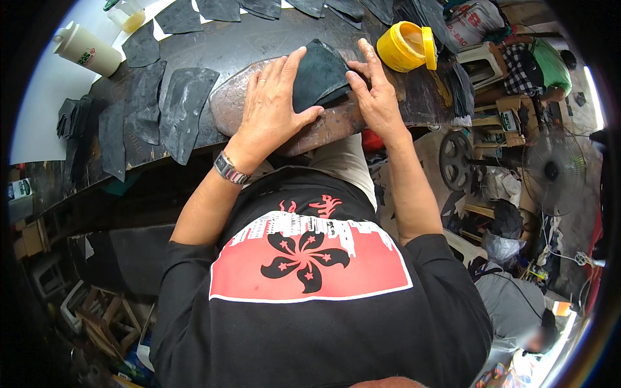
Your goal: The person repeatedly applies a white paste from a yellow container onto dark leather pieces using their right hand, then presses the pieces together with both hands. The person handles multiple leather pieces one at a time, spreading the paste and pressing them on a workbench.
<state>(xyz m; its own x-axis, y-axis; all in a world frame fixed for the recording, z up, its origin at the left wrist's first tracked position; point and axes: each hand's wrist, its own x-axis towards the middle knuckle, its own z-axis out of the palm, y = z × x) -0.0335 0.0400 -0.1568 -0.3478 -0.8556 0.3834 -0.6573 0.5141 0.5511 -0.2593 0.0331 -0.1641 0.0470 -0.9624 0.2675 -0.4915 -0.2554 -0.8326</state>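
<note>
A dark green-black piece of leather-like sheet (319,76) lies on a worn, rounded board (226,107) at the table's near edge. Along its left side rests my left hand (275,100), fingers stretched out and thumb spread toward the piece's lower edge. My right hand (376,97) is at the piece's right edge with its fingers apart; the fingertips are close to that edge, and whether they touch it I cannot tell. Beyond the right hand an open yellow tub (399,50) of pale paste stands with its yellow lid (429,48) tilted against it.
Several cut dark pieces (187,107) lie on the dark table (226,46) to the left and along the far side. A white tumbler (87,50) and a jar (125,16) stand far left. At right are a fan (551,169) and two other people.
</note>
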